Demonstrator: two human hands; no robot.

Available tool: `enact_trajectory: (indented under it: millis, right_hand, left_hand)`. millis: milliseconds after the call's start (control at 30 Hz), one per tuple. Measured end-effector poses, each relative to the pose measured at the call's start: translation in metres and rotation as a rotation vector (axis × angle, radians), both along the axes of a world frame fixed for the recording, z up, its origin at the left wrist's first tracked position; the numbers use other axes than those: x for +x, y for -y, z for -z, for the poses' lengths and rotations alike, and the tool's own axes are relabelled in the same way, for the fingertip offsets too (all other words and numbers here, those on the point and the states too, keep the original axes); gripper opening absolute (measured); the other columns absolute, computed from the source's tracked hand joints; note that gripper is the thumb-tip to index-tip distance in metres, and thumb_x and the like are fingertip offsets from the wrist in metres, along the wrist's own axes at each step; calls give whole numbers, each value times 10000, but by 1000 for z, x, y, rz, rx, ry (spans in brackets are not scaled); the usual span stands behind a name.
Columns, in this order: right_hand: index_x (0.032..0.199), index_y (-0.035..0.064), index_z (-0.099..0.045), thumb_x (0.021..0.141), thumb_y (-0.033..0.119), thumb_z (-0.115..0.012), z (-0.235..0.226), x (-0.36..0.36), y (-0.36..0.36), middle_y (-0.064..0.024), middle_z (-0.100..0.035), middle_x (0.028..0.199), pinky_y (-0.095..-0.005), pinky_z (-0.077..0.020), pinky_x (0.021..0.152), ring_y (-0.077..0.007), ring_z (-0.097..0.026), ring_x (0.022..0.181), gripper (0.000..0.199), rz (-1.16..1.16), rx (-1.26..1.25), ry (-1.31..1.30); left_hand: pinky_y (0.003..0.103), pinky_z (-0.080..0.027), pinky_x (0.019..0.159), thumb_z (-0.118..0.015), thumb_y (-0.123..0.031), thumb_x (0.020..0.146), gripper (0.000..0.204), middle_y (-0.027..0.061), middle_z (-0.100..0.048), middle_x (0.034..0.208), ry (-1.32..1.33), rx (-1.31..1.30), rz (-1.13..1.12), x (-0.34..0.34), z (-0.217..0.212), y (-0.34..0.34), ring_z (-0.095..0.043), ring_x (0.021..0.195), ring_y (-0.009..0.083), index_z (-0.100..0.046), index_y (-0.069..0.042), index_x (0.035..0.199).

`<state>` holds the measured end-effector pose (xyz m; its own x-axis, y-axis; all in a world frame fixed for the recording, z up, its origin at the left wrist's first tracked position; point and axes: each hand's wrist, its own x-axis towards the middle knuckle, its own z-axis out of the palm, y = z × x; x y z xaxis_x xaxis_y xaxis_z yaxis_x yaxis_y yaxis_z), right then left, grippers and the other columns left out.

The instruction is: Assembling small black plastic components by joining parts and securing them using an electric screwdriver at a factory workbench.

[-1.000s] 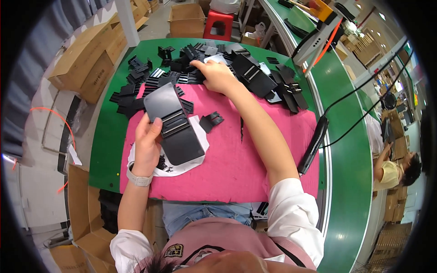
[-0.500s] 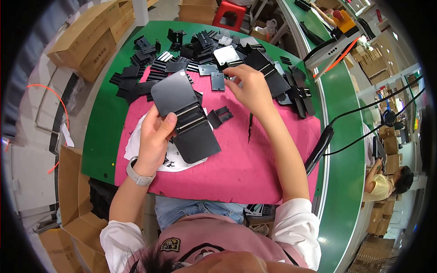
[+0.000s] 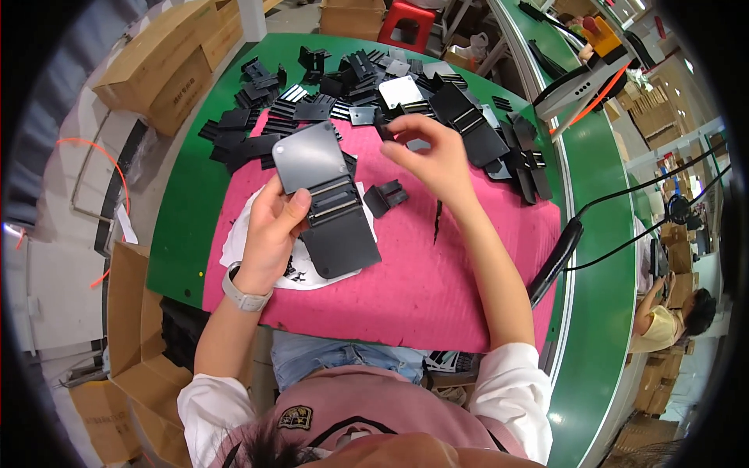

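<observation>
Left hand grips hinged panel — right hand beside

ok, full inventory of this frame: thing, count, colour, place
hinged plate assembly: one, black, held over the mat
small clip part: one, black, on the mat beside the assembly
loose plate parts: many, black, heaped at the table's far end
mat: one, pink, on the table
table: one, green
white sheet: one, under the assembly
cardboard boxes: several, brown, far left
stool: one, red, far edge
left hand: grips the assembly
right hand: pinches a small black piece
</observation>
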<state>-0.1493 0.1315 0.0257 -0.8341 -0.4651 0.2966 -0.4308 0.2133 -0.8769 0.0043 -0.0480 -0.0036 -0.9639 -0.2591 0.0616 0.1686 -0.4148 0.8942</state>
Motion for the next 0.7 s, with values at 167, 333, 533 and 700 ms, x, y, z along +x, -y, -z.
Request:
enact_trajectory:
  millis: [167, 333, 533, 700]
  right_hand:
    - [882, 49, -673, 614, 43, -769, -16, 52, -22, -68, -619, 975, -309, -501, 675, -207, -598, 830, 284, -361, -9, -462]
    - [840, 37, -677, 583, 93, -805, -7, 61, -22, -94, -629, 955, -312, -483, 646, -232, -586, 791, 293, -399, 21, -581]
    - [853, 61, -665, 580, 81, -795, -2, 63, -24, -70, -609, 973, -303, -494, 579, -220, -575, 753, 304, -389, -35, -646]
    - [880, 63, -664, 588, 107, -787, -3, 71, -16, -72, -611, 984, -306, -499, 576, -235, -578, 757, 320, -381, 69, -723]
  left_hand:
    - [184, -441, 680, -639, -302, 885, 510, 30, -593, 1071, 46, -5, 193, 5, 1, -5, -562, 867, 63, -458, -3, 1256]
    - [208, -475, 759, -632, -263, 893, 510, 66, -583, 1117, -15, -56, 302, 7, -3, -9, -576, 941, 94, -443, 18, 1274]
    - [216, -464, 769, -635, -236, 893, 500, 63, -572, 1135, 27, -32, 249, 8, 3, -5, -557, 958, 90, -442, 22, 1276]
    - [223, -471, 766, -630, -190, 895, 461, 61, -575, 1120, -60, -16, 256, 6, 0, -10, -561, 953, 91, -452, 15, 1267]
